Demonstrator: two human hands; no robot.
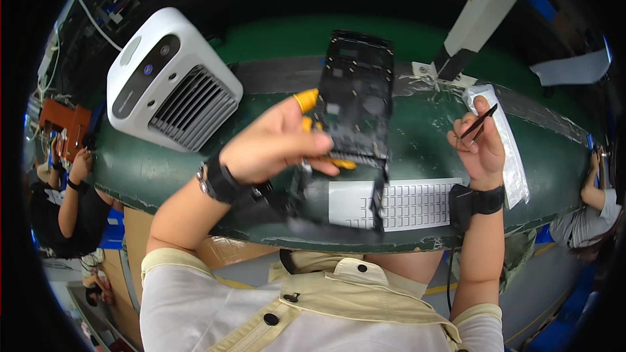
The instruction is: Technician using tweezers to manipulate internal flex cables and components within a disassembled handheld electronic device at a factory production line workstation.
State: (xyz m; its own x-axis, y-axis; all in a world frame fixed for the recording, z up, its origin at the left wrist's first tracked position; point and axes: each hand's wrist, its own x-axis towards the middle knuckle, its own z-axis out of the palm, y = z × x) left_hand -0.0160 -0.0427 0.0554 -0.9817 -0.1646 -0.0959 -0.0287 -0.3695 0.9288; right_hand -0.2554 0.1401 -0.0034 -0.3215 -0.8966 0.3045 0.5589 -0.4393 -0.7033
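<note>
White casing marks one fan unit [175, 81] at left on the green counter [420, 130]. Your left grip [277, 143], closed on its edge, holds one black frame [355, 85] above the counter; one gridded sheet [424, 205] lies below. Your right grip [484, 150], curled shut, holds one pair of tweezers [480, 121] beside one white packet [515, 169].

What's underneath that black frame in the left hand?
The black frame has a lower opening showing part of a white sheet and green table. Its mostly solid upper part hides what's behind it.
</note>
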